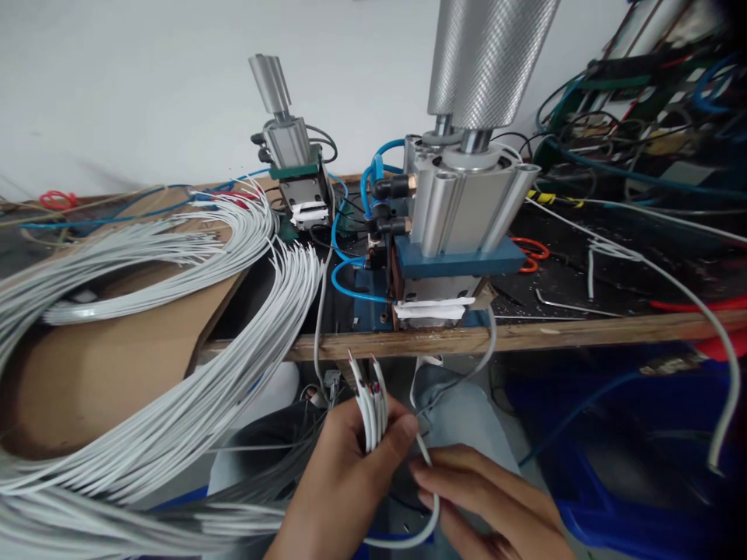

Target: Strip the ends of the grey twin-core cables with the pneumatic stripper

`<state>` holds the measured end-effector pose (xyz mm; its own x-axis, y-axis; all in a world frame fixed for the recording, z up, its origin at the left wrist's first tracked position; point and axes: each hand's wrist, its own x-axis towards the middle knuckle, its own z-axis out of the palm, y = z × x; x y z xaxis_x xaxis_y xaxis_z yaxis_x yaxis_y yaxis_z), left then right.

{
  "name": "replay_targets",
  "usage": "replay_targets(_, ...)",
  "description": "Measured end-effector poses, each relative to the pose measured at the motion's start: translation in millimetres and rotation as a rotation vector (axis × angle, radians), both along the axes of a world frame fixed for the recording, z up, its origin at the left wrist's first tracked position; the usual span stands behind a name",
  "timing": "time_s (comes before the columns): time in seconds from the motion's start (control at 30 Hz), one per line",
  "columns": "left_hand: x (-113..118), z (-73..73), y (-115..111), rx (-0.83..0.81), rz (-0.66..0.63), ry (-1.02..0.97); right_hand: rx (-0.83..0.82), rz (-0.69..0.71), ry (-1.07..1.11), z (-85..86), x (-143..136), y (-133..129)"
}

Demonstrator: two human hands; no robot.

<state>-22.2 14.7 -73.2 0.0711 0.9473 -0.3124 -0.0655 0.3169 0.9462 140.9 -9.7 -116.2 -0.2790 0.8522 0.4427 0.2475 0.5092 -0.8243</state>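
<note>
My left hand [355, 467] is closed around a small bundle of white cables [369, 416], their cut ends pointing up. Bits of red and dark inner wire show at the tips. One white cable [434, 513] leaves this hand by the thumb and bends down in a loop. The fingers of my right hand [490, 502] pinch that cable at its upper bend; part of their grip is hidden. Just beyond the hands stands a pneumatic press [461, 210] with a knurled silver top, blue plate and white tape on its front.
A large sheaf of white cables [233, 389] hangs over the bench edge at left, near cardboard [157, 365]. A second smaller press [289, 148] stands farther back. Blue air hoses, an Allen key [575, 306] and loose cable lie on the bench. Blue bins [612, 443] sit below right.
</note>
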Motion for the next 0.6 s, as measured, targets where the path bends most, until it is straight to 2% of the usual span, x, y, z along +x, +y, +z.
replay_targets(0.07,2.8,7.7,3.0,0.102,0.193,-0.104,0.114,-0.102,-0.086,2.1,2.7,11.6)
replay_targets(0.13,4.8,21.6,3.7,0.207,0.453,-0.23,0.194,-0.203,-0.087,7.6,0.5,24.6)
replay_targets(0.2,5.0,38.5,1.9,0.243,0.578,-0.289,0.277,-0.274,-0.06,16.2,-4.7,37.7)
replay_targets(0.27,4.2,53.1,-0.8,0.314,0.613,-0.307,0.332,-0.317,-0.055,25.5,-10.2,49.0)
replay_targets(0.33,3.0,61.6,-2.4,0.398,0.648,-0.281,0.353,-0.347,-0.065,32.4,-14.4,57.4)
replay_targets(0.6,-1.6,65.9,11.4,0.481,0.63,-0.294,0.364,-0.406,-0.056,33.9,-21.6,71.4)
